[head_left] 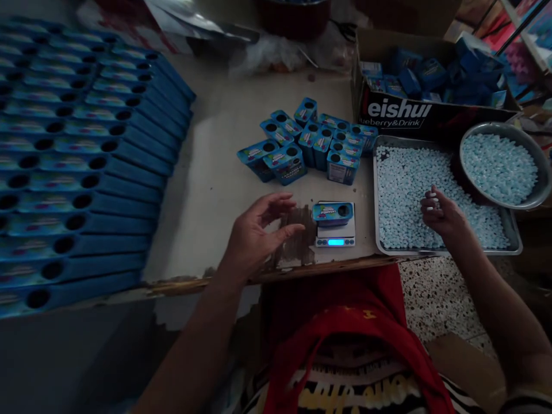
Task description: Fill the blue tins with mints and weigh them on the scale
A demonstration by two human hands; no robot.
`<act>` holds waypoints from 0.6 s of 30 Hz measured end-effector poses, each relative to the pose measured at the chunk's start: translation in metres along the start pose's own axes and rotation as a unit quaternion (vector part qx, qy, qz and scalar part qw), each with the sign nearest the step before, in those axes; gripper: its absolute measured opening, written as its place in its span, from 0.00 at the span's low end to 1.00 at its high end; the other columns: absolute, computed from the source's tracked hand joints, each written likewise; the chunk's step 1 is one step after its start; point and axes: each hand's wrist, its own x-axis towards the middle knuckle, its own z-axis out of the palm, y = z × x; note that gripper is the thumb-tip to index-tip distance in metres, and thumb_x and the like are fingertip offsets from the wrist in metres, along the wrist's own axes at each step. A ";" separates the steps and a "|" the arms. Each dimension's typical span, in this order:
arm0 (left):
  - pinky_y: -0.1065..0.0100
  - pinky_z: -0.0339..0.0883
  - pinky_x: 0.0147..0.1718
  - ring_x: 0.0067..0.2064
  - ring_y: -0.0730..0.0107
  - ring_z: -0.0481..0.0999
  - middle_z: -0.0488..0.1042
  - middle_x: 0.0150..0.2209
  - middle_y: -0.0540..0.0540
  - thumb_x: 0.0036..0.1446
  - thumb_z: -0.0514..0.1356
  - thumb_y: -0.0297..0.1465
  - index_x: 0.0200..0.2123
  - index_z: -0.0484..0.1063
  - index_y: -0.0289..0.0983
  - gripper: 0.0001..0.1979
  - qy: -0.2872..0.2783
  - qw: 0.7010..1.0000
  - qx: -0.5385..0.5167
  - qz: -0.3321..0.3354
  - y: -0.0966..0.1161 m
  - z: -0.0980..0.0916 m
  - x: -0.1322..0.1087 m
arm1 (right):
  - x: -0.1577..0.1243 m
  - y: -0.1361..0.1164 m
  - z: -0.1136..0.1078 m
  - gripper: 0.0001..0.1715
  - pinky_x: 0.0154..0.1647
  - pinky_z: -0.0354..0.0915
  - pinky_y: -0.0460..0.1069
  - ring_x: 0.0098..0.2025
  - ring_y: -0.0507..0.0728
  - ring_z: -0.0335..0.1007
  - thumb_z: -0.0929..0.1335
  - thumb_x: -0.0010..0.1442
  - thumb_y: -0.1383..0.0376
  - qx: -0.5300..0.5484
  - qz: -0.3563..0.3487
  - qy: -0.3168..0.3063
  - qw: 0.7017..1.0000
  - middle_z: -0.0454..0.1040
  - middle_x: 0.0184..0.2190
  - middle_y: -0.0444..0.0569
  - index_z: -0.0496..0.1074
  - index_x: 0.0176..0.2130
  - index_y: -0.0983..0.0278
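we have one blue box (332, 213) standing on the small scale (336, 236) at the lower middle of the frame, its round hole facing up and the display lit, though we cannot read the figure. our left hand (265, 227), just left of the scale, is loosely parted between thumb and fingers and has hold of nothing. our right hand (442, 215), over the metal tray (448, 252) at the right of the frame, is curled in, with a few pale pieces (432, 195) at its fingers, seemingly held.

as for progress, we judge the box on the scale to be midway through its turn. a loose cluster of boxes (287, 164) stands at the upper middle of the tabletop (207, 144), and long rows of boxes (43, 138) fill the left of the frame, all with dark holes showing; we cannot tell which of them are filled. more blue packs lie in the carton (397, 121) at the upper right. plenty of pale blue pellets (409, 184) remain in the tray, and the bowl (545, 195) beside it is well stocked too.
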 end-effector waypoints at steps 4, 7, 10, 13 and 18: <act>0.46 0.74 0.67 0.58 0.51 0.83 0.84 0.54 0.40 0.50 0.78 0.47 0.59 0.77 0.41 0.36 0.006 1.000 0.017 0.019 0.009 -0.005 -0.003 | 0.006 0.010 0.006 0.12 0.13 0.52 0.37 0.17 0.42 0.57 0.72 0.71 0.66 0.204 -0.021 -0.029 0.978 0.74 0.26 0.38 0.69 0.34 0.61; 0.47 0.74 0.67 0.59 0.51 0.83 0.84 0.55 0.40 0.51 0.78 0.47 0.60 0.77 0.42 0.36 -0.007 0.999 0.034 0.036 0.017 -0.001 0.001 | 0.013 0.018 0.013 0.12 0.13 0.55 0.39 0.17 0.43 0.58 0.68 0.73 0.66 0.284 -0.048 -0.086 0.954 0.77 0.29 0.41 0.70 0.35 0.61; 0.46 0.73 0.68 0.61 0.50 0.82 0.82 0.57 0.41 0.49 0.80 0.45 0.61 0.76 0.43 0.37 -0.015 0.997 0.048 0.055 0.016 0.005 0.004 | 0.020 0.018 0.027 0.15 0.13 0.54 0.41 0.16 0.44 0.55 0.65 0.76 0.63 0.308 -0.073 -0.141 0.938 0.74 0.26 0.40 0.71 0.34 0.59; 0.46 0.73 0.67 0.63 0.49 0.80 0.80 0.60 0.39 0.46 0.81 0.42 0.62 0.74 0.43 0.41 -0.021 0.997 0.045 0.060 0.005 0.016 0.007 | 0.026 0.013 0.046 0.15 0.15 0.58 0.41 0.19 0.45 0.59 0.66 0.76 0.61 0.307 -0.082 -0.157 0.935 0.77 0.30 0.42 0.70 0.34 0.59; 0.49 0.74 0.64 0.65 0.48 0.78 0.78 0.62 0.38 0.42 0.83 0.40 0.60 0.73 0.41 0.43 -0.020 0.999 0.025 0.044 -0.015 0.040 0.014 | 0.038 0.016 0.064 0.13 0.18 0.56 0.42 0.21 0.47 0.58 0.71 0.72 0.61 0.279 -0.080 -0.190 0.938 0.76 0.30 0.41 0.70 0.34 0.58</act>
